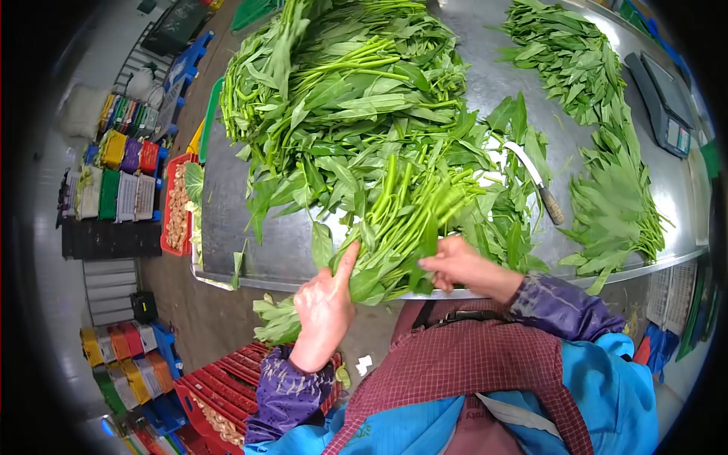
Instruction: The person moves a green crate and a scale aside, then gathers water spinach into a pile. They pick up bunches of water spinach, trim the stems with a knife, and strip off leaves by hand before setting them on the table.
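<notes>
At the metal table's front edge, my left hand (326,303) is wrapped round a bunch of leafy green stems (402,197), its index finger stretched along it. The leafy end hangs past the edge below this hand. On the bunch's right side, my right hand (462,265) has its fingers pinched together at a leaf; what lies between them is partly hidden. Behind the bunch rises a large heap of the same greens (349,83). A curved knife (531,171) with a wooden handle lies to the right among loose leaves.
Along the right side of the metal table (288,250) runs a row of bundled greens (599,114), with a scale (663,102) beyond it. Red crates (235,379) stand on the floor at lower left. A red basket (168,220) of brown produce stands left of the table.
</notes>
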Demonstrator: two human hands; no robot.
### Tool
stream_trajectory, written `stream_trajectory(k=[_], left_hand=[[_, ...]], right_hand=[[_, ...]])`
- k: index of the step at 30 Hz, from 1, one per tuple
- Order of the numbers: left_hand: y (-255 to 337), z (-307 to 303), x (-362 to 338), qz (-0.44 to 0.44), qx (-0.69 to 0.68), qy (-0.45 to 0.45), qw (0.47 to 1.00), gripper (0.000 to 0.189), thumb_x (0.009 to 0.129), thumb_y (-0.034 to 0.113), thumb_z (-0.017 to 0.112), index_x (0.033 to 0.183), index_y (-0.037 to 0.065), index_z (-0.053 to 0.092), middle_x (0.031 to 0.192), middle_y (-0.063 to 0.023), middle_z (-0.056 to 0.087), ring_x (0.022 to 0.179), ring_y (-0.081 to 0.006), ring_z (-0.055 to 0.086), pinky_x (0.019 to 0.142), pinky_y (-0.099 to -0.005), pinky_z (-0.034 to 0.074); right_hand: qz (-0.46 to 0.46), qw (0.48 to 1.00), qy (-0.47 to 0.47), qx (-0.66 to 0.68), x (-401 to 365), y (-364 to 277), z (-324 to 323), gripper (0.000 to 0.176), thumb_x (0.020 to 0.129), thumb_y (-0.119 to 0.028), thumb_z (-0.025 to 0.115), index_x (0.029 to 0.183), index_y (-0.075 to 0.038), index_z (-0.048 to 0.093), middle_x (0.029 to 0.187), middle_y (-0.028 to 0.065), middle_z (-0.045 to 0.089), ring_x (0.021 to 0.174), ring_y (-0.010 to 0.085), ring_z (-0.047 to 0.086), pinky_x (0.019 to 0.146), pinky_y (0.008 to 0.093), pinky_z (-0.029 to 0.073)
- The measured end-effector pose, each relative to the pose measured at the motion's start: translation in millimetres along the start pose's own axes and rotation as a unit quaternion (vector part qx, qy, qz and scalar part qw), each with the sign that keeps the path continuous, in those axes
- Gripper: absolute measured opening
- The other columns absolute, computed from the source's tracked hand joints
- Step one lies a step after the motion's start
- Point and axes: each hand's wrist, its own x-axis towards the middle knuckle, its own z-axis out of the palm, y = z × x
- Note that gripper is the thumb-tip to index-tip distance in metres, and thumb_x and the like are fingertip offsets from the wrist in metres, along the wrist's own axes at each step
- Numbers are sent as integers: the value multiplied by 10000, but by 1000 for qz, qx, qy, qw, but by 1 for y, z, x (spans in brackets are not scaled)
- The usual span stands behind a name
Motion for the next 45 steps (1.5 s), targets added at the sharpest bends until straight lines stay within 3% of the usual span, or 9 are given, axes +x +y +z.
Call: stream_trajectory(k=[7, 15, 23, 26, 27, 31, 38, 41, 45], left_hand=[[-15, -4, -3, -4, 14, 39, 999, 821, 562, -40, 595, 1302, 272, 423, 616, -121, 507, 487, -296, 549, 433, -389, 426], [-22, -3, -6, -9, 42, 43, 998, 812, 546, -41, 608, 1281, 266, 448, 624, -117, 511, 504, -288, 553, 458, -392, 433], [-24, -6, -13, 19, 59, 53, 997, 780, 556, -38, 597, 1271, 245, 466, 607, -92, 472, 493, -258, 525, 463, -375, 423], [-21, -7, -13, 28, 88, 60, 994, 758, 566, -27, 588, 1264, 248, 476, 604, -75, 453, 495, -232, 512, 470, -360, 422], [-20, -8, -10, 38, 95, 65, 993, 746, 575, -20, 582, 1262, 251, 479, 605, -68, 446, 498, -218, 504, 475, -351, 422], [-13, -8, -6, 62, 118, 85, 987, 729, 593, -13, 568, 1265, 255, 477, 612, -57, 437, 514, -204, 498, 485, -338, 418], [-15, -14, -11, 54, 123, 68, 989, 687, 639, 16, 543, 1283, 241, 459, 618, -41, 407, 541, -194, 479, 526, -327, 421], [-11, -14, -9, 80, 126, 67, 987, 677, 655, 35, 533, 1294, 244, 446, 619, -37, 399, 560, -188, 476, 563, -325, 430], [-4, -15, -3, 135, 120, 92, 979, 668, 665, 51, 521, 1298, 248, 441, 629, -34, 394, 574, -184, 466, 605, -333, 436]], right_hand=[[-109, 952, 247, -142, -2, 0, -104, 196, 811, 1, 445, 993, 43, 508, 623, 82, 584, 409, 103, 514, 358, 223, 425], [-40, 992, 43, -115, -17, -25, -60, 809, 786, -147, 659, 1344, 35, 102, 667, 97, 599, 400, 100, 495, 317, 222, 377], [-162, 951, 244, -101, 30, 0, -147, 238, 892, -206, 489, 1032, -34, 575, 584, 17, 519, 435, 98, 510, 361, 213, 392], [-122, 954, 152, -227, -11, -52, -89, 257, 867, -208, 508, 1059, -48, 570, 656, 13, 584, 463, 100, 502, 413, 215, 394], [-323, 833, 179, -413, 2, -42, -80, 293, 844, -303, 547, 986, -57, 618, 693, 24, 608, 495, 134, 518, 486, 270, 434], [-205, 726, 139, -641, 14, -40, -12, 390, 756, -483, 574, 677, -104, 621, 634, 109, 600, 636, 267, 612, 567, 417, 479], [-154, 745, 356, -543, 27, -54, -81, 209, 787, -233, 559, 908, -63, 574, 731, 125, 613, 696, 288, 614, 624, 425, 489], [-494, 680, 193, -507, 19, -63, -35, 316, 771, -274, 611, 1025, -91, 571, 985, 111, 590, 896, 264, 581, 749, 382, 472], [-623, 530, 36, -575, 40, -61, 3, 226, 712, -184, 664, 916, -105, 608, 732, 46, 600, 783, 231, 589, 738, 353, 474]])
